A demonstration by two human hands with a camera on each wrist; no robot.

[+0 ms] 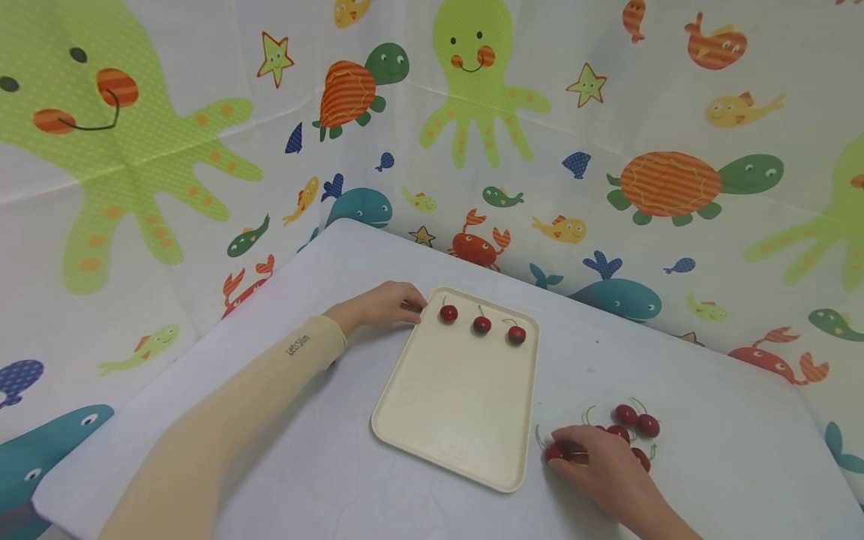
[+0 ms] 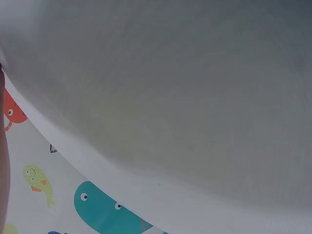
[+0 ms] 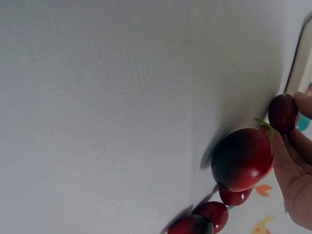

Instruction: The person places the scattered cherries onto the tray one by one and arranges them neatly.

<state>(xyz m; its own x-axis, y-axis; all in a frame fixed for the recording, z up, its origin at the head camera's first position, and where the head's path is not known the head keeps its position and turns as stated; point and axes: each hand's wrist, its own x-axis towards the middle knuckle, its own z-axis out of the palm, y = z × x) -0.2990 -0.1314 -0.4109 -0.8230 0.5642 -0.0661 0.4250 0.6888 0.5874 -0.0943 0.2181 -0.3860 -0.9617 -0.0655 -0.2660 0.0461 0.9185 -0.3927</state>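
Observation:
At the upper left edge of a cream rectangular tray (image 1: 459, 397), my left hand (image 1: 385, 304) holds the rim with bent fingers and thumb. My right hand (image 1: 601, 466) pinches a dark red cherry (image 1: 555, 451) between thumb and fingers, right of the tray's lower corner. The same cherry (image 3: 282, 113) shows between the fingertips in the right wrist view. Three stemmed cherries stand in a row along the tray's far end: a left one (image 1: 448, 313), a middle one (image 1: 481, 325) and a right one (image 1: 516, 334). My left hand is almost wholly outside the left wrist view.
Several loose cherries (image 1: 648, 425) lie around my right hand, some partly covered by it. A large cherry (image 3: 242, 160) appears close up in the right wrist view. The white-covered table (image 1: 297, 465) meets a curtain (image 1: 378, 45) printed with sea animals at the back and left.

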